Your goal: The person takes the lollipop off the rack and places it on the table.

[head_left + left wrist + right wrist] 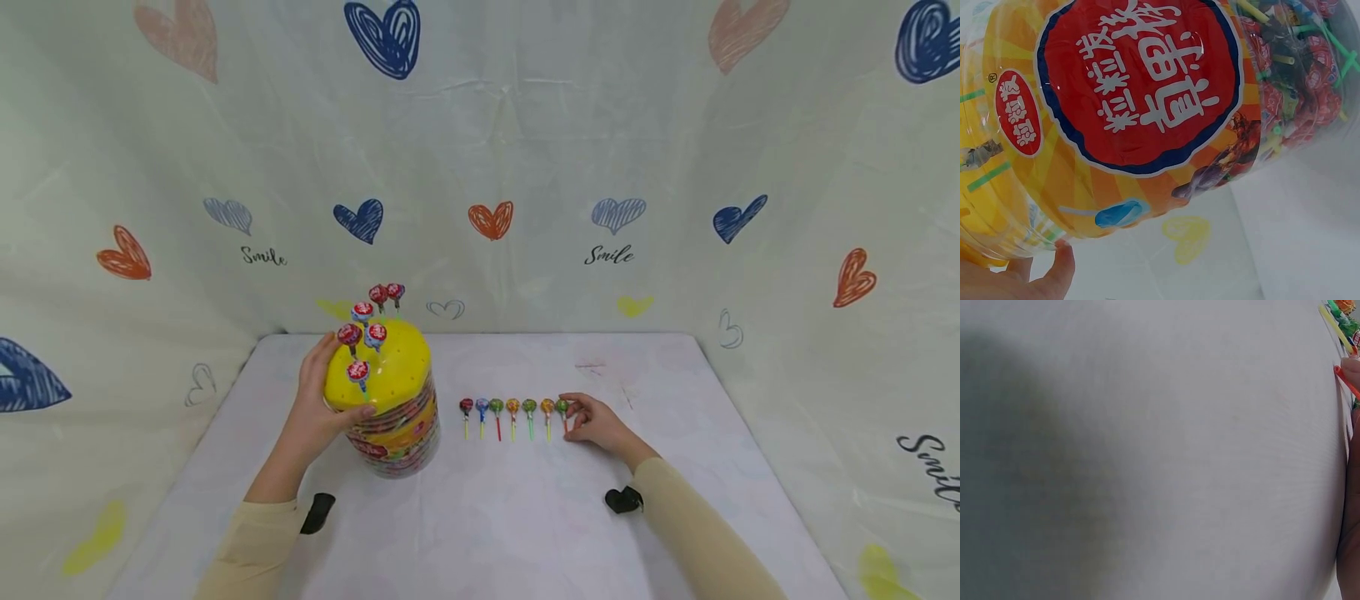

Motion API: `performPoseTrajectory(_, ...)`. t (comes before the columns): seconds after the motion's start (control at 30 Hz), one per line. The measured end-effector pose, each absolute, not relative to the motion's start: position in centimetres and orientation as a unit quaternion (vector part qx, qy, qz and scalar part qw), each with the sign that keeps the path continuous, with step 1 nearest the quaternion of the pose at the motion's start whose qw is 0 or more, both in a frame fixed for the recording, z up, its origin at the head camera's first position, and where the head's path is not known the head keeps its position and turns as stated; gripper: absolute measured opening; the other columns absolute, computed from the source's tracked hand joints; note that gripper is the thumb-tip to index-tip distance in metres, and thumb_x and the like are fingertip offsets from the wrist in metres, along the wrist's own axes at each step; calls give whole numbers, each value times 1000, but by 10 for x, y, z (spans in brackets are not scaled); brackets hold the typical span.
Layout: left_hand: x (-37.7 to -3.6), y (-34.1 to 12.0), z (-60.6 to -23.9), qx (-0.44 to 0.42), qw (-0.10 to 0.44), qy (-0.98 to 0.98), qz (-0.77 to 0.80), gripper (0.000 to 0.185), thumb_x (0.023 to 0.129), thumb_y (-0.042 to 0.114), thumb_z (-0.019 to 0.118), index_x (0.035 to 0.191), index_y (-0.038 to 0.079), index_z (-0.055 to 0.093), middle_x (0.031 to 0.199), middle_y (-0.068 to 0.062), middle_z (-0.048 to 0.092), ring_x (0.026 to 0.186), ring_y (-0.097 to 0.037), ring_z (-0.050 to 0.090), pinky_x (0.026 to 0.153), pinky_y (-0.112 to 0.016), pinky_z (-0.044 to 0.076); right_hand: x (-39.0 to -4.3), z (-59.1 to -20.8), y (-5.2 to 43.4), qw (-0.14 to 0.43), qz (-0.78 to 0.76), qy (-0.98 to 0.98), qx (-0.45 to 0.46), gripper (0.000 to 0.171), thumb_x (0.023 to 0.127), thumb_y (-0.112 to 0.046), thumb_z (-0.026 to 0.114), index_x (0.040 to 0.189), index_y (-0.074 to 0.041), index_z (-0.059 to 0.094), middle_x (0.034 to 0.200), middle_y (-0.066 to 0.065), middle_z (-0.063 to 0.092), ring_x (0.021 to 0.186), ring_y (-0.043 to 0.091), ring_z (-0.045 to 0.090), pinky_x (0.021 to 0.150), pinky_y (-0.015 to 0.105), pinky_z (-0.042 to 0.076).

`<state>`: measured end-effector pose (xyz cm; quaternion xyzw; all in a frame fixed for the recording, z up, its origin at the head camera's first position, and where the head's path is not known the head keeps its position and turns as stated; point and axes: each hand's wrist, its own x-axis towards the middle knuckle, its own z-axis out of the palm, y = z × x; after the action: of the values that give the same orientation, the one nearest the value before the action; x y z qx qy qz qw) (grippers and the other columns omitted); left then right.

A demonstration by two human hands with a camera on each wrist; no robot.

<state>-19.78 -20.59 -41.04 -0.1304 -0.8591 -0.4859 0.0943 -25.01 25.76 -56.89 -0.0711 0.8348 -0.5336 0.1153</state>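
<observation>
My left hand (318, 408) grips the yellow lid (405, 354) of a big clear plastic jar (397, 446), thumb across the front and fingers round the left side. Wrapped lollipops fill the jar, seen through its wall in the left wrist view, behind an orange label (1147, 81). Several red-topped lollipops (358, 372) stand up out of the lid. To the jar's right, several lollipops (513, 407) lie in a neat row, sticks toward me. At the row's right end my right hand (596, 423) pinches a green lollipop (563, 406) with a red stick.
The white-covered table (510, 525) runs back to a hanging cloth (525, 150) printed with hearts and "Smile". Dark pieces, one by the left wrist (318, 513) and one by the right wrist (624, 500), show below the sleeves.
</observation>
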Motion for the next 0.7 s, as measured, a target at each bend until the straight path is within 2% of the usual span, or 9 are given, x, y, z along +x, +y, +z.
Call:
performPoseTrajectory(0.37, -196, -205, -412, -129, 93, -861, -484, 101, 80, 24, 82, 155, 10, 16, 160, -12, 2, 140, -44, 16, 107, -65, 26, -247, -572, 255, 113, -506, 852, -70, 74, 75, -1, 82, 141, -3, 49, 104, 8, 59, 72, 16, 52, 59, 26, 46)
performPoseTrajectory(0.7, -196, -204, -409, -130, 96, -864, -477, 100, 80, 22, 82, 155, 9, 16, 160, -13, 2, 140, -43, 17, 107, -65, 27, -253, -576, 253, 103, -493, 861, -68, 74, 74, -5, 84, 140, -7, 51, 102, 3, 60, 71, 20, 52, 58, 27, 45)
